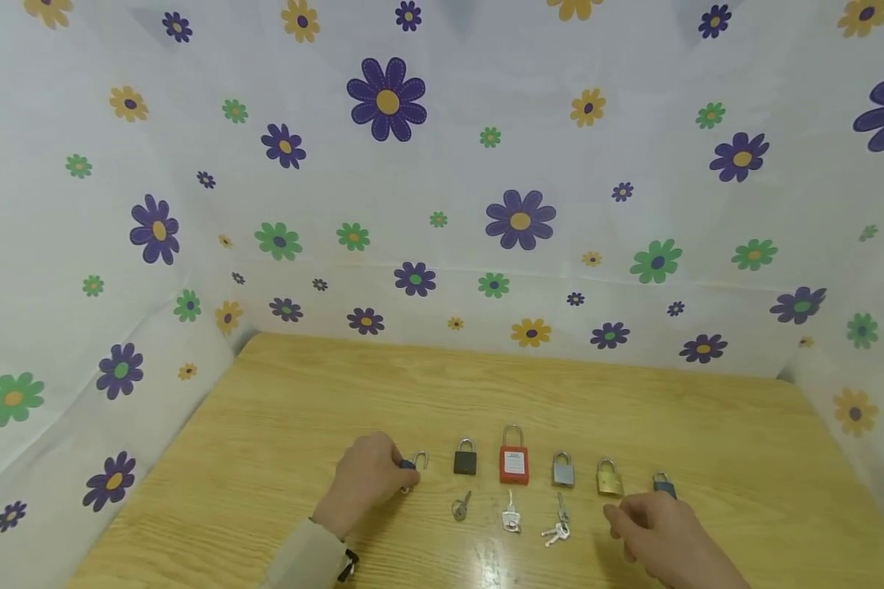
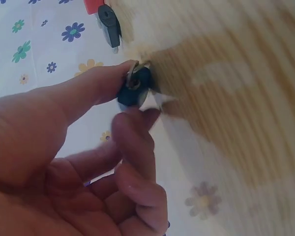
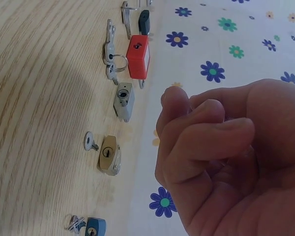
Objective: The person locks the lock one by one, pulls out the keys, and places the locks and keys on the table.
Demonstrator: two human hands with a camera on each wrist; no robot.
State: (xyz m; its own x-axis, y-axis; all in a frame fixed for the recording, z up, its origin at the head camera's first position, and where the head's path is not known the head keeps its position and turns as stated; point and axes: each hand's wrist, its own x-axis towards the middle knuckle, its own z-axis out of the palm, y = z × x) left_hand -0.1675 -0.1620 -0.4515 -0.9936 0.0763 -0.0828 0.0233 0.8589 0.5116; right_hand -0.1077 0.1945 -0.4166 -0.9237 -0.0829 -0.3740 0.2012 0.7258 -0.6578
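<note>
My left hand point(image 1: 367, 473) pinches a small dark blue padlock point(image 2: 137, 84) between thumb and fingers at the left end of a row of padlocks. Its shackle point(image 1: 421, 458) stands open, and a metal ring hangs by the keyhole side in the left wrist view. Much of the body is hidden by the fingers. Over the table at the right, my right hand point(image 1: 663, 528) hangs with loosely curled fingers, holding nothing. Nearest to it are a blue padlock point(image 1: 663, 484) and a brass padlock point(image 1: 609, 481).
Between the hands stand a black padlock point(image 1: 465, 462), a red padlock point(image 1: 513, 468) and a silver padlock point(image 1: 563, 473). Keys point(image 1: 511, 517) lie in front of them, and a small key point(image 3: 90, 141) lies by the brass one. Flowered cloth point(image 1: 442, 164) walls the table.
</note>
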